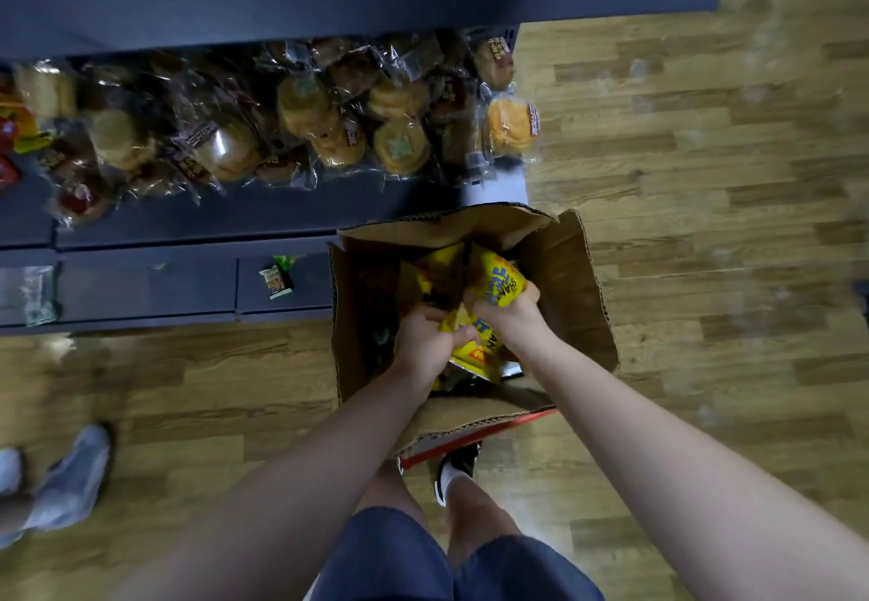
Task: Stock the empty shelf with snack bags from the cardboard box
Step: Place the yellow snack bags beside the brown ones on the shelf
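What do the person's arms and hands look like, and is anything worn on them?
Both arms are bare up to the frame edge: no sleeves show. The left hand and the right hand have no gloves, and I see no watch, ring or bracelet on either wrist. The picture is slightly blurred, so small details could be missed.

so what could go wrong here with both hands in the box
1. The left hand and right hand each grip yellow snack bags bunched together; a tight squeeze could crush the contents or burst a seal.
2. Several bags lifted at once may slip and drop onto the wood floor.
3. The cardboard box stands right by the person's foot; stepping toward the lower shelf could knock it.
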`<state>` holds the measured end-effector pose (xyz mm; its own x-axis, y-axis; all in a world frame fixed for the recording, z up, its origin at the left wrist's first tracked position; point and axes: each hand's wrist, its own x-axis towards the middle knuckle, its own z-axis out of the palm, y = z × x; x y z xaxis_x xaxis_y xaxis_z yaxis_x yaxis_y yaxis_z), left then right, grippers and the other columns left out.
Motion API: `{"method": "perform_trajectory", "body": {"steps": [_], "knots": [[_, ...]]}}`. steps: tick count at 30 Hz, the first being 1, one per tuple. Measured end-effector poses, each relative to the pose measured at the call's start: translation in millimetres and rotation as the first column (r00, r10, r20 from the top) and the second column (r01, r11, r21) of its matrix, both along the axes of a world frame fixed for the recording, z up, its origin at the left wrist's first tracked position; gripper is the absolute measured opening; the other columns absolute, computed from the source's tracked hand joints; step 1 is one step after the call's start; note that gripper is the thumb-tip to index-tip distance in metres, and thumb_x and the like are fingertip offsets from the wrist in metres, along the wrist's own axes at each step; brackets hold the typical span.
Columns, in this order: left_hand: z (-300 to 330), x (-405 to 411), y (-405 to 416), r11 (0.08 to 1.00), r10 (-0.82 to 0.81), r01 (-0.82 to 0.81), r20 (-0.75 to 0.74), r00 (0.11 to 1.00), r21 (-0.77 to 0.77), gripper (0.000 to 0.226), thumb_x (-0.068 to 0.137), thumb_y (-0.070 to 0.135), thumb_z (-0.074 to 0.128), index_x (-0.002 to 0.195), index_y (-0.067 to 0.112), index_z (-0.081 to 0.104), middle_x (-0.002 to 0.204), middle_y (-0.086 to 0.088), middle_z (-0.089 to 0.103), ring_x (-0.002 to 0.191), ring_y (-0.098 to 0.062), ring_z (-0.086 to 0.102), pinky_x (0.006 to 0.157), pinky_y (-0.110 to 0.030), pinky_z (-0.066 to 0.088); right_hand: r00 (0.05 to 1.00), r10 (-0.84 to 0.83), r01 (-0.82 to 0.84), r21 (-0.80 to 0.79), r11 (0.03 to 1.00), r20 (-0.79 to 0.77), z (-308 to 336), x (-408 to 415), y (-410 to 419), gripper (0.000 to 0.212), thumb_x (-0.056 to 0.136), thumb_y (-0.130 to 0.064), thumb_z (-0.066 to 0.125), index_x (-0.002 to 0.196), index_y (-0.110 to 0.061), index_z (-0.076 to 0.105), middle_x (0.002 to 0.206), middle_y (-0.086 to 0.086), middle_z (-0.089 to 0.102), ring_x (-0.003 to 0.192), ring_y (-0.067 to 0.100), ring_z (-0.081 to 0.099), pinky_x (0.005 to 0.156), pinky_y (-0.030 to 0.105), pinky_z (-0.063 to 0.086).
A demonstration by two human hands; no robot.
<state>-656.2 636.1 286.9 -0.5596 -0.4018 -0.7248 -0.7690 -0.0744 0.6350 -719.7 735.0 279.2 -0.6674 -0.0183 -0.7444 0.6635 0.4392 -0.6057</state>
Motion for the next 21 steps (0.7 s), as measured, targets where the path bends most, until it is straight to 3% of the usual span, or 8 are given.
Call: {"method": "perform_trajectory", "body": {"steps": [3, 5, 8, 10, 13, 15, 18, 21], "knots": [[-6.9, 1.3, -0.1, 0.990, -0.144, 0.144, 0.012, 0.989, 0.005, 0.039, 0.072, 0.015, 0.081, 0.094, 0.013, 0.049, 0.089, -0.005, 0.055, 0.087, -0.020, 0.055, 0.075, -0.029, 0.042, 0.993, 0.116, -0.116, 0.017, 0.993, 0.001, -3.8, -4.3, -3.3, 0.100, 0.074, -0.020, 0.080, 0.143, -0.008, 0.009, 0.121, 0.004, 0.045, 0.113, 0.020, 0.050, 0.099, 0.036, 0.043], [-8.7, 3.5, 3.4, 0.955, -0.259, 0.257, 0.003, 0.966, -0.146, 0.037, 0.075, 0.022, 0.077, 0.099, 0.013, 0.051, 0.092, -0.007, 0.055, 0.091, -0.022, 0.053, 0.074, -0.029, 0.041, 0.984, 0.179, -0.178, 0.063, 0.982, -0.015, -7.6, -8.1, -6.0, 0.100, 0.072, -0.015, 0.080, 0.142, -0.007, 0.009, 0.126, 0.010, 0.047, 0.115, 0.025, 0.053, 0.094, 0.038, 0.047], [-7.7, 13.8, 8.0, 0.704, -0.424, 0.359, 0.044, 0.905, -0.612, 0.042, 0.082, 0.029, 0.068, 0.117, 0.010, 0.055, 0.115, -0.013, 0.054, 0.115, -0.030, 0.044, 0.093, -0.041, 0.041, 0.944, 0.320, -0.295, 0.223, 0.929, -0.085, -8.2, -13.9, -5.9, 0.097, 0.071, -0.018, 0.076, 0.143, -0.012, 0.012, 0.138, 0.010, 0.037, 0.114, 0.034, 0.055, 0.089, 0.038, 0.048], [-7.8, 16.2, 6.2, 0.493, -0.563, 0.451, 0.121, 0.817, -0.744, 0.051, 0.085, 0.023, 0.063, 0.132, 0.011, 0.047, 0.133, -0.012, 0.046, 0.128, -0.032, 0.036, 0.100, -0.045, 0.036, 0.894, 0.445, -0.400, 0.350, 0.847, -0.055, -11.5, -13.5, -2.7, 0.101, 0.073, -0.027, 0.074, 0.147, -0.018, 0.006, 0.142, 0.008, 0.032, 0.117, 0.038, 0.052, 0.094, 0.048, 0.046], [-18.4, 13.4, -1.1, 0.226, -0.730, 0.727, 0.381, 0.567, -0.649, 0.070, 0.090, 0.020, 0.053, 0.150, 0.014, 0.016, 0.156, -0.005, 0.016, 0.142, -0.031, 0.012, 0.113, -0.050, 0.017, 0.811, 0.584, -0.493, 0.527, 0.692, -0.008, -19.3, -6.5, 1.2, 0.099, 0.081, -0.032, 0.069, 0.150, -0.022, 0.000, 0.142, 0.011, 0.030, 0.128, 0.037, 0.037, 0.098, 0.053, 0.040], [-28.9, 10.3, -5.7, 0.133, -0.730, 0.811, 0.497, 0.469, -0.570, 0.076, 0.092, 0.024, 0.051, 0.151, 0.016, 0.003, 0.159, -0.004, 0.000, 0.144, -0.030, 0.002, 0.113, -0.056, 0.010, 0.768, 0.639, -0.487, 0.618, 0.617, -0.034, -23.2, -1.4, 0.3, 0.090, 0.085, -0.030, 0.065, 0.150, -0.024, 0.003, 0.148, 0.013, 0.021, 0.133, 0.036, 0.027, 0.095, 0.054, 0.039], [-40.0, 11.3, -5.7, 0.137, -0.701, 0.789, 0.504, 0.504, -0.599, 0.075, 0.093, 0.029, 0.050, 0.152, 0.020, 0.004, 0.159, -0.005, -0.004, 0.144, -0.033, 0.004, 0.109, -0.064, 0.009, 0.648, 0.759, -0.492, 0.726, 0.480, -0.063, -33.3, 6.5, -4.4, 0.082, 0.089, -0.030, 0.060, 0.149, -0.030, 0.005, 0.155, 0.011, 0.005, 0.139, 0.035, 0.017, 0.092, 0.053, 0.040], [-45.5, 11.0, -7.0, 0.101, -0.660, 0.732, 0.505, 0.556, -0.673, 0.076, 0.086, 0.038, 0.060, 0.150, 0.025, 0.021, 0.158, -0.006, 0.012, 0.140, -0.036, 0.024, 0.103, -0.070, 0.021, 0.595, 0.803, -0.529, 0.738, 0.419, -0.028, -43.7, 7.3, -5.7, 0.081, 0.089, -0.031, 0.058, 0.148, -0.034, 0.003, 0.156, 0.011, 0.001, 0.140, 0.038, 0.016, 0.091, 0.052, 0.041]]}}
